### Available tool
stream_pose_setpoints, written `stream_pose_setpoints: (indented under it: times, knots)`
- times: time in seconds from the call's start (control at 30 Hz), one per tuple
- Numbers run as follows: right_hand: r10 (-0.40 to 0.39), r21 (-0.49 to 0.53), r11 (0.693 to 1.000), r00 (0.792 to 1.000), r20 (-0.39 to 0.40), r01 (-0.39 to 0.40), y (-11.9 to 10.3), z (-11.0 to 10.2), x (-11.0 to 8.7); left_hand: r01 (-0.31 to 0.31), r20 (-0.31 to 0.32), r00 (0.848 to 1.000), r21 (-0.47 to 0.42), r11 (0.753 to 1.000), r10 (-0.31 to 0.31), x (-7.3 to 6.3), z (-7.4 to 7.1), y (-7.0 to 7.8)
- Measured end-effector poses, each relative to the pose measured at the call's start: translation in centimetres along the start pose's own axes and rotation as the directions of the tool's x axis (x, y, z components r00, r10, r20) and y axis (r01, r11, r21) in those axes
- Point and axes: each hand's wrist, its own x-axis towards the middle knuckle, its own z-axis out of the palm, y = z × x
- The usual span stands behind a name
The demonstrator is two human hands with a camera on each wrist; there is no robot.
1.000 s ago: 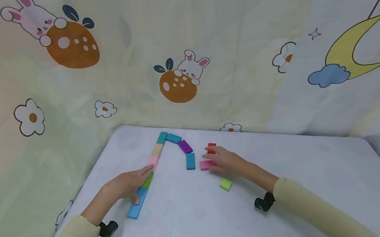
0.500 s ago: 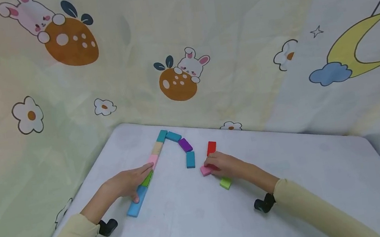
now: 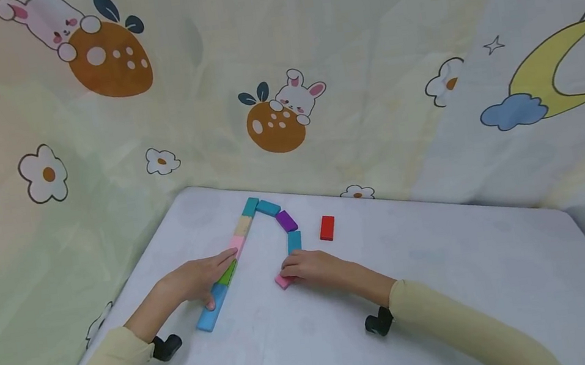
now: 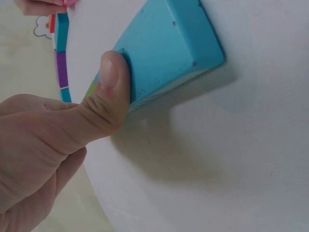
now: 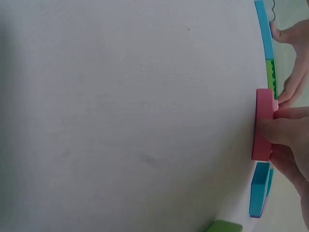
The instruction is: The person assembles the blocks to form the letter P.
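Note:
My right hand (image 3: pixel 326 267) pinches a pink block (image 5: pixel 263 111) between thumb and fingers, near the front end of a teal block (image 3: pixel 294 241). In the head view most of that pink block is covered by the hand. My left hand (image 3: pixel 189 282) rests along a straight slanted row, its fingertips at a light pink block (image 3: pixel 237 243) and a green block (image 3: pixel 226 274). Its thumb presses the side of a long blue block (image 4: pixel 154 48) at the row's near end. A beige block (image 3: pixel 243 225) and another teal block (image 3: pixel 250 206) make up the far end.
From the row's far end, a blue block (image 3: pixel 269 208) and a purple block (image 3: pixel 286 221) curve toward the teal one. A red block (image 3: pixel 327 228) lies apart on the right. A lime-green block (image 5: pixel 224 226) shows at the right wrist view's bottom. A printed cloth (image 3: pixel 192 97) backs the white table (image 3: pixel 453 309).
My right hand has taken the pink block from beside the red one and carried it left, to the near end of the curve. My left hand has stayed on the row.

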Motion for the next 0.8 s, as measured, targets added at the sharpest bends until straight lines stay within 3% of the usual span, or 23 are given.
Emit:
stream_pose_setpoints:
  times: [0.27,0.8]
  knots:
    - [0.049,-0.021,0.999,0.999,-0.006,-0.050,-0.19,0.51,0.83,0.006,0.008,1.000,-0.008,1.000,-0.006,0.00,-0.10,0.04]
    - [0.102,-0.013,0.995,0.994,-0.032,-0.103,-0.28,0.31,0.24,0.004,0.008,1.000,-0.002,1.000,-0.004,0.11,-0.05,-0.06]
